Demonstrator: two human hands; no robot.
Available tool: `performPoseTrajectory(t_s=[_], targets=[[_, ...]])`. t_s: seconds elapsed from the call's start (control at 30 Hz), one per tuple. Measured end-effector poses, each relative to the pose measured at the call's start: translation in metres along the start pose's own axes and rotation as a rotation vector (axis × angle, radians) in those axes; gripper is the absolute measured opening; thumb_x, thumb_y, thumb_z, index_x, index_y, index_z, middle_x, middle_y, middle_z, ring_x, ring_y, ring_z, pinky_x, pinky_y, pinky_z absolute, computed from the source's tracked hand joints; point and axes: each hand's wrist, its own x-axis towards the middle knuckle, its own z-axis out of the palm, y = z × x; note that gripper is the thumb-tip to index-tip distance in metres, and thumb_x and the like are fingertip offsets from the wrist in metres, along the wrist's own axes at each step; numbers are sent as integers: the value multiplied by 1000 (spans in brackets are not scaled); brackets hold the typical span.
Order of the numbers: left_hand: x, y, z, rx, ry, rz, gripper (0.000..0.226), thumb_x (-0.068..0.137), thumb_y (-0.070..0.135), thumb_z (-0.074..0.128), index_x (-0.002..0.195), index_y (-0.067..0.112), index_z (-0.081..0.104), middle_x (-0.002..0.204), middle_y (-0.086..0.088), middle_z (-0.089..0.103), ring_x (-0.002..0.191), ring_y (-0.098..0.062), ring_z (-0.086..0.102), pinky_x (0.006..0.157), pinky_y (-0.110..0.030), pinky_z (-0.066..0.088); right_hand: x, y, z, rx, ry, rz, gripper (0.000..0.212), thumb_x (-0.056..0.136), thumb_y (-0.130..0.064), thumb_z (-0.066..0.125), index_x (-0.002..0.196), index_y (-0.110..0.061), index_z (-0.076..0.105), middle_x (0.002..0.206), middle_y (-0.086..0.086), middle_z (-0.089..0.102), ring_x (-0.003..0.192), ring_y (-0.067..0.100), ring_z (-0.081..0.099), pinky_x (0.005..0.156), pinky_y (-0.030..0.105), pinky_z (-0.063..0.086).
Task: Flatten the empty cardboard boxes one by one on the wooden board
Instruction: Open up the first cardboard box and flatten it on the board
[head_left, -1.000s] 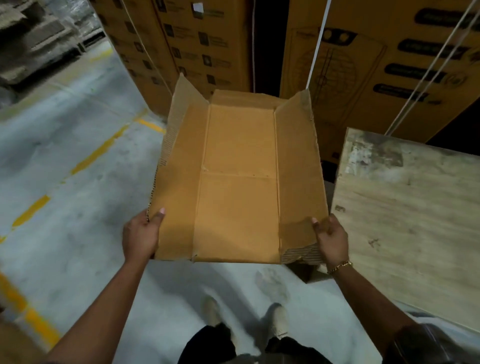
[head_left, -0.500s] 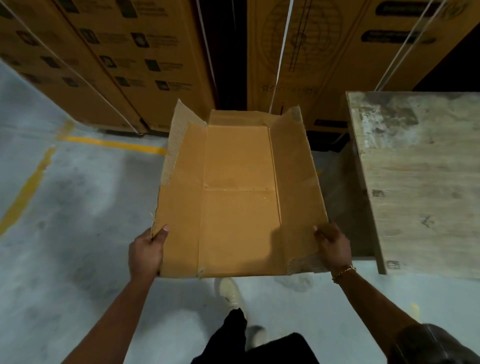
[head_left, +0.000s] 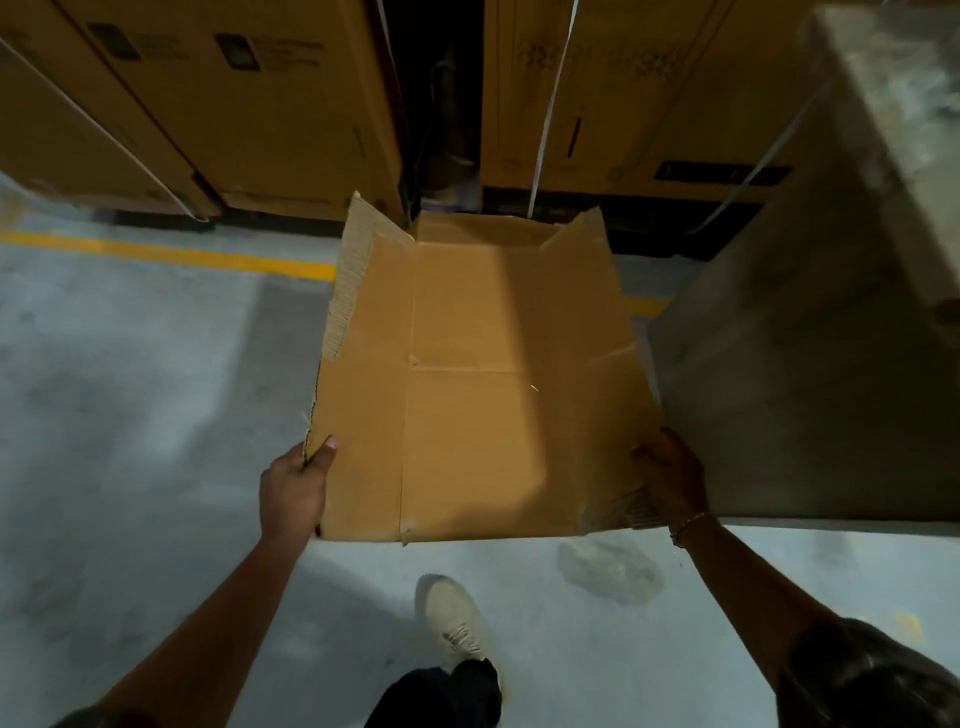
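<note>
**Opened Cardboard Box Held in Both Hands Beside the Surface**

Nearest the camera, one pale shoe stands on the grey concrete floor. Above it, both arms reach forward.

The left hand is clamped on the near left corner of the cardboard box, thumb on top of the flap and fingers hidden beneath. The right hand, with a bracelet at the wrist, is clamped on the near right corner, which is in shadow.

The box is opened out, with its side flaps angled up. It is carried clear of the floor, roughly level. Its torn left edge shows the corrugated core. Its right edge lies just beside the wooden surface; contact between them cannot be determined.

Beyond the box, a yellow line crosses the floor. Farthest back stand large strapped cartons.
</note>
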Motion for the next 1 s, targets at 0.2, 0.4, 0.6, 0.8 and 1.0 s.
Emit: performPoseTrajectory(t_s=[0.2, 0.4, 0.6, 0.8, 1.0], targets=[[69, -87, 75, 8, -37, -35, 37, 94, 44, 61, 106, 11, 73, 94, -10, 72, 88, -30, 66, 85, -42, 52, 69, 97, 74, -55, 18, 49, 26, 94, -10, 60, 120, -9, 64, 110, 6, 62, 99, 23, 53, 82, 31, 36], [115, -170, 115, 40, -62, -111, 41, 95, 45, 60, 114, 9, 69, 102, -10, 70, 94, -32, 65, 90, -45, 51, 105, 171, 133, -50, -42, 117, 37, 84, -33, 62, 117, -18, 62, 106, 7, 65, 99, 32, 60, 82, 38, 43], [137, -217, 128, 173, -207, -196, 34, 100, 29, 56, 122, 4, 60, 115, -17, 64, 107, -39, 59, 97, -51, 46, 123, 213, 161, -153, -180, 205, 36, 96, -21, 56, 132, -16, 52, 120, 11, 63, 104, 32, 61, 86, 45, 51], [113, -209, 104, 176, -275, -309, 48, 95, 40, 61, 136, 15, 50, 131, -15, 59, 117, -34, 56, 99, -41, 45, 82, 200, 143, -112, -196, 294, 46, 97, -30, 59, 141, -27, 45, 131, 0, 60, 117, 26, 55, 105, 49, 43], [44, -126, 52, 553, -345, 60, 62, 99, 51, 47, 149, 17, 38, 154, -8, 41, 140, -29, 39, 112, -45, 34, 7, 128, 88, -371, -281, 145, 64, 97, -43, 55, 152, -21, 32, 154, 6, 40, 137, 29, 43, 111, 43, 35]])
